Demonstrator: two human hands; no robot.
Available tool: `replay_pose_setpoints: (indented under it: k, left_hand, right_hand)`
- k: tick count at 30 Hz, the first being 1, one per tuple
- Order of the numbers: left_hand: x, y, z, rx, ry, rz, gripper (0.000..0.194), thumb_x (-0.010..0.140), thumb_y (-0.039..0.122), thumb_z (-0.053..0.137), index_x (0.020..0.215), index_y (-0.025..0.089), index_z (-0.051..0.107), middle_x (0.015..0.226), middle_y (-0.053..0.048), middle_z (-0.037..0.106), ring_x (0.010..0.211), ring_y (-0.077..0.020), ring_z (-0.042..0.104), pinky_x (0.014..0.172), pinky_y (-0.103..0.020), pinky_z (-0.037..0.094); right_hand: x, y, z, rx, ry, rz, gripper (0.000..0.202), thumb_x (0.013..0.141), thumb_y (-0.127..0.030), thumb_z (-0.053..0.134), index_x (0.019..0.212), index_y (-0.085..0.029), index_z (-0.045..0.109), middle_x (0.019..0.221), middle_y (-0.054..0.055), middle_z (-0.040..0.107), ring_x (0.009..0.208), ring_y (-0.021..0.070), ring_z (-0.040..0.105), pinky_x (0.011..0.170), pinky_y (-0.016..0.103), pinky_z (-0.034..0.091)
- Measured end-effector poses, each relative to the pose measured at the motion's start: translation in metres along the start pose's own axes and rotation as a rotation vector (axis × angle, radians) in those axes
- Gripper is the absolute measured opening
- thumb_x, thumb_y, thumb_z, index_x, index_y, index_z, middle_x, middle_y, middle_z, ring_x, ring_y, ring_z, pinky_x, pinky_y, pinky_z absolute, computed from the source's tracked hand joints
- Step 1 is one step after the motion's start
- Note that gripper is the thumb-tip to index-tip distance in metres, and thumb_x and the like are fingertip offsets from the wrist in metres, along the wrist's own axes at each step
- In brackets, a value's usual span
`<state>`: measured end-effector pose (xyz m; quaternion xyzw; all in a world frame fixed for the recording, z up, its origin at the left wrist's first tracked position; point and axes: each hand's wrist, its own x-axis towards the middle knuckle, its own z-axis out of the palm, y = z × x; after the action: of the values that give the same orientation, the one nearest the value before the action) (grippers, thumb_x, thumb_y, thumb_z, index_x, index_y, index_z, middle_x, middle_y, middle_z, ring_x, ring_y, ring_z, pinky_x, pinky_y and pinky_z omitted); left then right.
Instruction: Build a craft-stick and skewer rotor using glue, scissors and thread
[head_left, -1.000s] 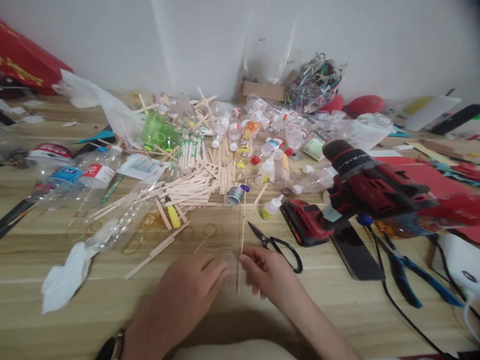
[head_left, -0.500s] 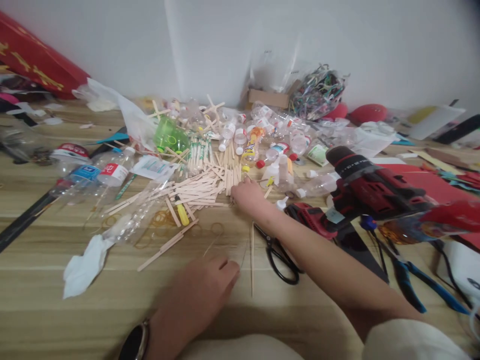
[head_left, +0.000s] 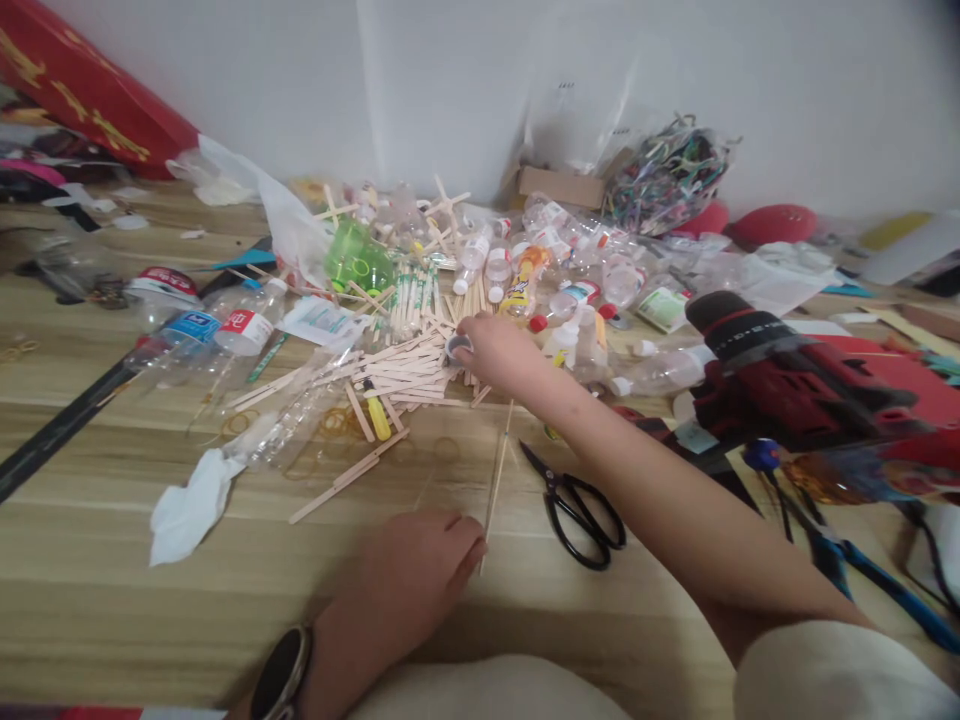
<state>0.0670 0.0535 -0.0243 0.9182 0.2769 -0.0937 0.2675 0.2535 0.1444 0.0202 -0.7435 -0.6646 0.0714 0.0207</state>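
Note:
My right hand (head_left: 499,350) reaches over the pile of wooden sticks (head_left: 405,370), its fingers closed on a small round whitish object (head_left: 458,347), perhaps a roll of tape or a cap. My left hand (head_left: 424,555) rests near the front of the table, fingers curled and bent down, their tips hidden. Beside its fingertips a thin wooden skewer (head_left: 496,480) lies on the wood. Black-handled scissors (head_left: 577,505) lie right of the skewer, below my right forearm. A yellow-handled tool (head_left: 378,417) sits at the pile's front edge.
Plastic bottles (head_left: 244,330) lie left, with more behind the sticks. At the right are a red and black drill (head_left: 810,385) and blue-handled pliers (head_left: 892,585). A white tissue (head_left: 191,507) lies front left. A cardboard box (head_left: 561,187) stands by the wall.
My right hand has moved up and slightly left over the sticks and now has the round object in its fingers. The skewer has tilted toward my left hand. The view has shifted.

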Motion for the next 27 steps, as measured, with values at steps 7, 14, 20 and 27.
replay_pose_setpoints:
  k: [7, 14, 20, 27]
  left_hand:
    - [-0.001, -0.006, 0.005, 0.035, 0.116, 0.073, 0.028, 0.098, 0.021, 0.040, 0.096, 0.019, 0.068, 0.092, -0.007, 0.073, 0.082, -0.0249, 0.068, 0.069, -0.035, 0.049]
    - [-0.004, -0.024, 0.007, 0.057, 0.255, 0.069, 0.028, 0.097, 0.021, 0.041, 0.087, 0.019, 0.068, 0.085, -0.005, 0.073, 0.078, -0.0246, 0.068, 0.067, -0.034, 0.048]
    - [-0.009, -0.043, -0.001, 0.012, 0.409, 0.093, 0.033, 0.099, 0.026, 0.036, 0.088, 0.020, 0.067, 0.085, -0.003, 0.072, 0.077, -0.0208, 0.067, 0.067, -0.032, 0.048]
    - [-0.008, -0.056, -0.021, 0.055, 0.484, 0.075, 0.037, 0.098, 0.033, 0.034, 0.086, 0.020, 0.067, 0.083, -0.004, 0.073, 0.075, -0.0217, 0.068, 0.066, -0.033, 0.048]
  right_hand:
    - [-0.136, -0.006, 0.049, 0.276, -0.183, -0.338, 0.016, 0.084, -0.008, 0.058, 0.077, -0.018, 0.067, 0.075, 0.001, 0.068, 0.071, 0.0146, 0.065, 0.062, 0.021, 0.046]
    - [-0.162, 0.021, 0.091, 0.394, 0.204, -0.273, 0.023, 0.092, -0.005, 0.041, 0.085, -0.016, 0.060, 0.082, 0.006, 0.061, 0.078, 0.0174, 0.059, 0.069, 0.025, 0.047]
    - [-0.164, 0.052, 0.101, 0.327, 0.269, -0.193, 0.024, 0.093, -0.008, 0.041, 0.082, -0.016, 0.060, 0.077, 0.006, 0.057, 0.072, 0.0189, 0.055, 0.066, 0.028, 0.045]
    - [-0.161, 0.068, 0.108, 0.279, 0.339, -0.094, 0.027, 0.097, -0.016, 0.037, 0.085, -0.016, 0.061, 0.079, 0.008, 0.058, 0.075, 0.0220, 0.056, 0.068, 0.032, 0.046]
